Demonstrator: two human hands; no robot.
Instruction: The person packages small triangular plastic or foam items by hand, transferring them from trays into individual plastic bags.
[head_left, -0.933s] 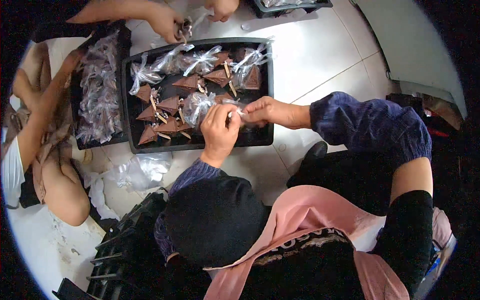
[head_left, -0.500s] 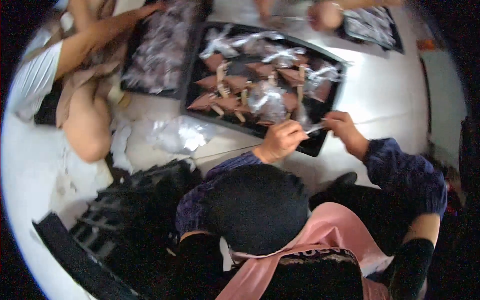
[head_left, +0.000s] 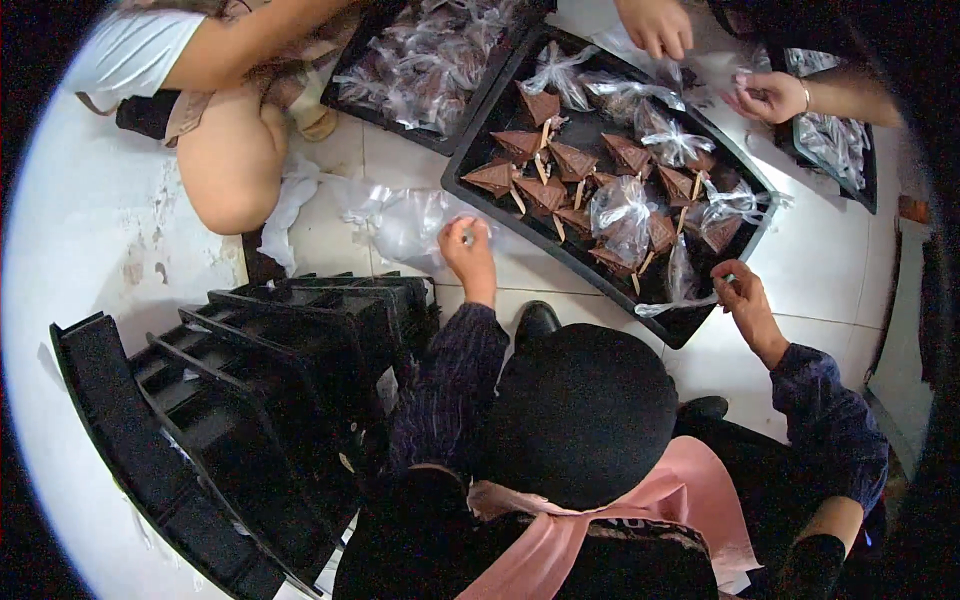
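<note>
My left hand [head_left: 467, 257] has its fingers curled together at the edge of a loose heap of clear plastic bags [head_left: 395, 218] on the floor, appearing to pinch the film. By the near right corner of a black tray [head_left: 560, 238], my right hand [head_left: 743, 305] is loosely curled, thumb and fingers a little apart. Just left of those fingertips lies a filled clear bag [head_left: 681, 275] with its ends drawn out sideways. Several brown triangular pieces [head_left: 541, 192] on flat wooden sticks fill the tray, some bare, others in knotted bags [head_left: 621, 207].
Beyond the tray are a person's hand [head_left: 655, 25] and another hand [head_left: 770, 97] with a bracelet. A second tray [head_left: 395, 135] of bagged pieces adjoins at upper left, near a person's bent knee [head_left: 228, 190]. Stacked black trays [head_left: 270, 370] stand at my left. Another filled tray [head_left: 830, 140] is at far right.
My hands, earlier close together pulling on plastic at the tray's near edge, are now apart. The left has moved left to the loose bags; the bag lies in the tray's corner.
</note>
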